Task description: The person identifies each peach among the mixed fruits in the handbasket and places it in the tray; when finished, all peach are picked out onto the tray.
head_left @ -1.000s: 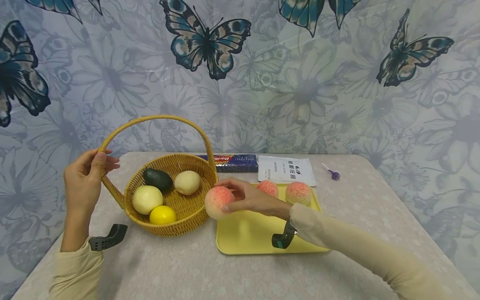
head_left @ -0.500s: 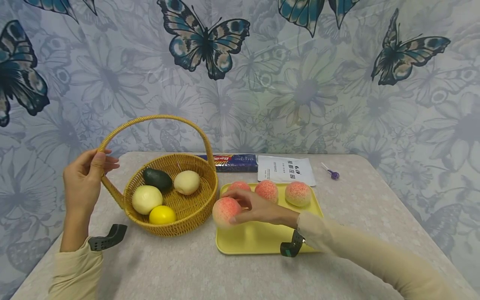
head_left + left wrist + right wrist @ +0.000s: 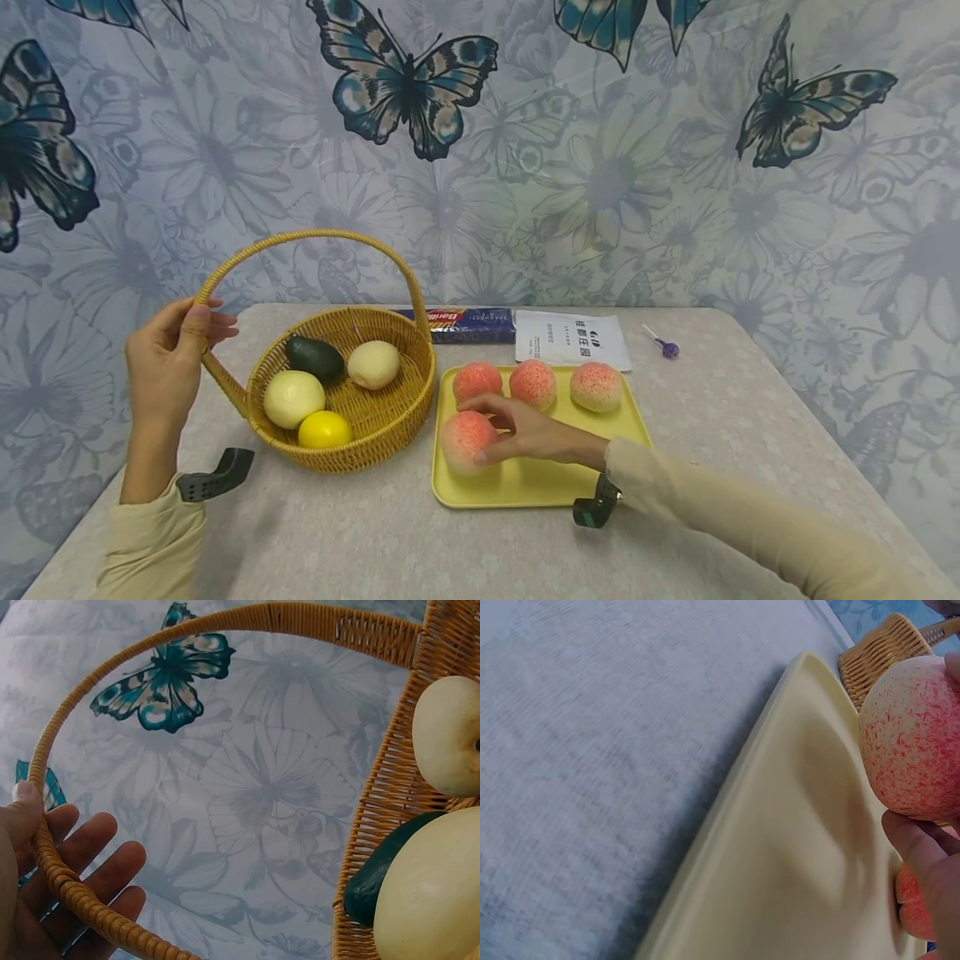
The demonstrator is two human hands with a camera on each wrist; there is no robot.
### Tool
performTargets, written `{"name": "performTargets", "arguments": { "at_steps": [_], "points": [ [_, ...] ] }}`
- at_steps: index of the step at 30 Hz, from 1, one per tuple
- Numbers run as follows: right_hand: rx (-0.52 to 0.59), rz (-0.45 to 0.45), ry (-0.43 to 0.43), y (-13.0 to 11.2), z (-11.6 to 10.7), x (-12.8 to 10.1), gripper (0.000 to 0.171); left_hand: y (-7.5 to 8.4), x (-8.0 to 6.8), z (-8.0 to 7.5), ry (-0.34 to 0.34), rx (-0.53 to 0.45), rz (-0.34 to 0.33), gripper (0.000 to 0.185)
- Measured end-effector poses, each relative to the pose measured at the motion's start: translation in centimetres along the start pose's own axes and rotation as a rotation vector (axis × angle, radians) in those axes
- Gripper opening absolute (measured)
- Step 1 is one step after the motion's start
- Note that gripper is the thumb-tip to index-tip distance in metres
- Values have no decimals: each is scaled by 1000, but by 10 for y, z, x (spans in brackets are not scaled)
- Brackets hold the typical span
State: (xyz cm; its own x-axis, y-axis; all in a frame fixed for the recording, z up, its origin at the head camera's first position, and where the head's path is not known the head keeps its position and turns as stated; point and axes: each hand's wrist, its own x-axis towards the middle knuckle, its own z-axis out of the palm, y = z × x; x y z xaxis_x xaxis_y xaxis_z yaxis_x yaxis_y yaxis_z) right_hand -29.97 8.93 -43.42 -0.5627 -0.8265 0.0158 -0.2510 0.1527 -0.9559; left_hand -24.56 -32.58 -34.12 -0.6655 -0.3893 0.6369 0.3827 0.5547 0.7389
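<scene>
1. Grey speckled table (image 3: 720,433) carries everything, with a butterfly-print cloth (image 3: 525,150) hanging behind it.
2. Wicker basket (image 3: 390,417) stands on the table's left half, its tall arched handle (image 3: 300,240) upright; inside lie a dark avocado (image 3: 316,358), two pale round fruits (image 3: 294,399) and a yellow lemon (image 3: 325,430).
3. Yellow tray (image 3: 540,483) sits just beside the basket, to its right. Three pink-speckled peaches (image 3: 596,387) line its far edge.
4. Left hand (image 3: 167,358) holds the handle low on its left side, thumb laid over the wicker and fingers (image 3: 90,855) loosely curled behind it, as the left wrist view shows.
5. Right hand (image 3: 532,433) grips a fourth peach (image 3: 467,440) at the tray's near left corner, thumb and fingertips clamped around it. Whether this peach rests on the tray or hangs just above it, I cannot tell.
6. Along the far table edge lie a blue pasta packet (image 3: 461,325), a white printed pouch (image 3: 573,339) and a small purple lollipop (image 3: 663,346).
</scene>
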Motion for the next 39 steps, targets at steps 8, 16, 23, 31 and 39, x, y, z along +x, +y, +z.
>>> {"name": "performTargets", "arguments": {
  "at_steps": [8, 16, 23, 31, 39],
  "points": [
    [-18, 28, 12, 9, 0, -4, 60, -1, 1, 1, 1, -11, -2, 29],
    [-6, 44, 6, 12, 0, -7, 60, -1, 1, 2, 2, 5, 2, 29],
    [0, 59, 12, 12, -2, -9, 60, 0, 1, 2, -1, 1, 8, 31],
    [6, 56, 12, 15, -2, -11, 60, -1, 0, 1, 0, -5, 9, 30],
    [-22, 71, 25, 14, -2, -12, 60, -1, -1, 1, 2, 3, 10, 31]
  ]
}}
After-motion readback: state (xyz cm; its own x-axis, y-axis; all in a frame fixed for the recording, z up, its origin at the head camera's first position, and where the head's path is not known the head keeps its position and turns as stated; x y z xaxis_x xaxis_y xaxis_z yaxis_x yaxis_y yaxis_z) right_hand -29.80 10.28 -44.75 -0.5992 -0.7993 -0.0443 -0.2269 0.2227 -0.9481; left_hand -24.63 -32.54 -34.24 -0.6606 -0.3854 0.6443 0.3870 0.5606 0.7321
